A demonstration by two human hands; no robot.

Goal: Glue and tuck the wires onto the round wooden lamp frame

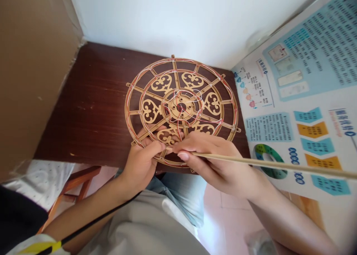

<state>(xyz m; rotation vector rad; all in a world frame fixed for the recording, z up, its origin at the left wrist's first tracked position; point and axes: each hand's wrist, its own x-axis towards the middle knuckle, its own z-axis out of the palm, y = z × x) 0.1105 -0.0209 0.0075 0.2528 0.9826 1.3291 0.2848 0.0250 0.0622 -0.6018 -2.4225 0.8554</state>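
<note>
A round gold openwork frame (181, 106) with scroll cut-outs and red and white wires threaded round its rings lies on a dark wooden table (95, 110), its near rim over the table's front edge. My left hand (142, 162) grips that near rim from below, fingers curled under it and thumb on top. My right hand (212, 158) is closed in a pinch on a thin pale wooden stick (273, 164) that runs off to the right, its tip at the frame's near rim beside my left thumb.
A brown cardboard panel (30, 69) stands at the left of the table. A white wall (178, 17) is behind. A printed poster (306, 99) with blue and orange boxes leans at the right. My lap, a wooden stool (75, 188) and pink floor tiles lie below.
</note>
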